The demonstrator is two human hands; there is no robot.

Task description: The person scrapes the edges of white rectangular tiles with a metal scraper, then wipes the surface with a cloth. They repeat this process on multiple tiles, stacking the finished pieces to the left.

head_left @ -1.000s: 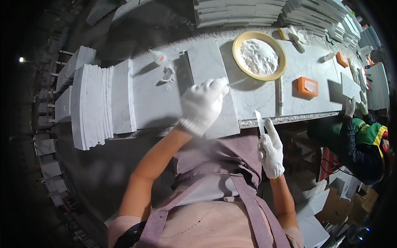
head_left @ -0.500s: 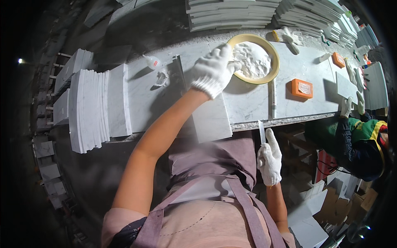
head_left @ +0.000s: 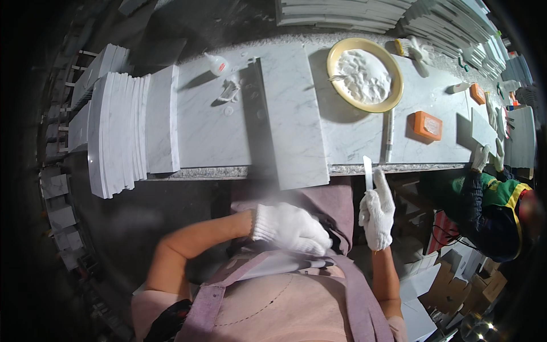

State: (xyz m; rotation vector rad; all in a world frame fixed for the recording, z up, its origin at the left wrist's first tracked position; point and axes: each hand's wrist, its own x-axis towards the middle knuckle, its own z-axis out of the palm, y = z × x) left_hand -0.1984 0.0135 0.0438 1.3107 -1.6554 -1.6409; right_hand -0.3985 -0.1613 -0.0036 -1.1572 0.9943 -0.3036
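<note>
My right hand point(head_left: 378, 216), in a white knit glove, holds a thin flat blade point(head_left: 368, 172) upright beside the bench's front edge; index finger extended. Gloved too, my left hand point(head_left: 292, 229) is at my waist against the purple apron point(head_left: 273, 196), its fingers curled downward; anything in them is hidden. In front of me a long marble slab point(head_left: 293, 114) lies on the bench, its near end overhanging the edge. To its right stands a yellow bowl point(head_left: 331, 71) of lumpy white paste point(head_left: 363, 77), a small handle or stick at its left rim.
Stacked white slabs point(head_left: 122, 125) stand at left; more stacks point(head_left: 342, 14) lie behind. On the marble top point(head_left: 216, 134) are a squeeze bottle point(head_left: 216, 64), crumpled scrap point(head_left: 229, 91), a marker-like stick point(head_left: 390, 137) and an orange box point(head_left: 427, 126). A co-worker point(head_left: 496, 194) handles a slab at right.
My left hand has left the bowl's rim and drawn back to my waist. My right hand still holds the blade, shifted only slightly. The view has moved a little.
</note>
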